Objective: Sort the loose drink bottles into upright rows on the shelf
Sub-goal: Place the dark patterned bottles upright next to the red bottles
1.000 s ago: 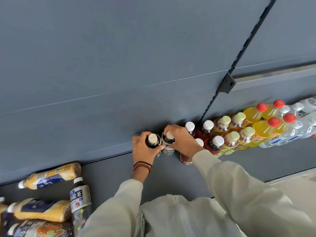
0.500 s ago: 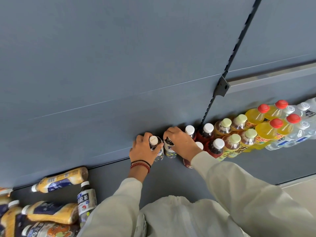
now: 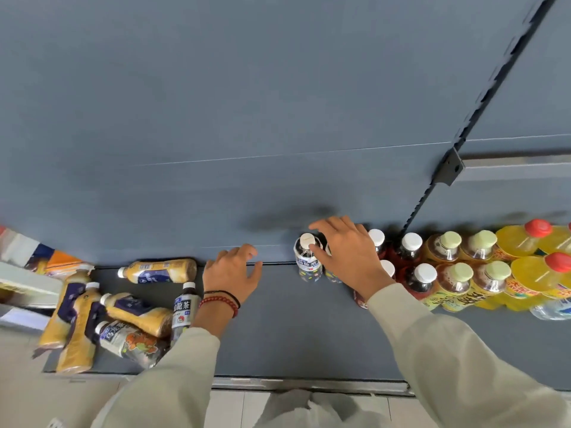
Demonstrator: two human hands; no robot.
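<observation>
Left hand (image 3: 231,274) has released; six loose bottles (image 3: 133,316) lie flat.

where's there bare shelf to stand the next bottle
Bare shelf runs from the left hand to the dark tea bottle under the right hand, and forward to the front edge. Crowded: the lying pile at left, the upright rows at right.

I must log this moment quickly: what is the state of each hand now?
Left hand: open, fingers spread, holding nothing.
Right hand: open, above the white-capped dark tea bottle, gripping nothing.
</observation>
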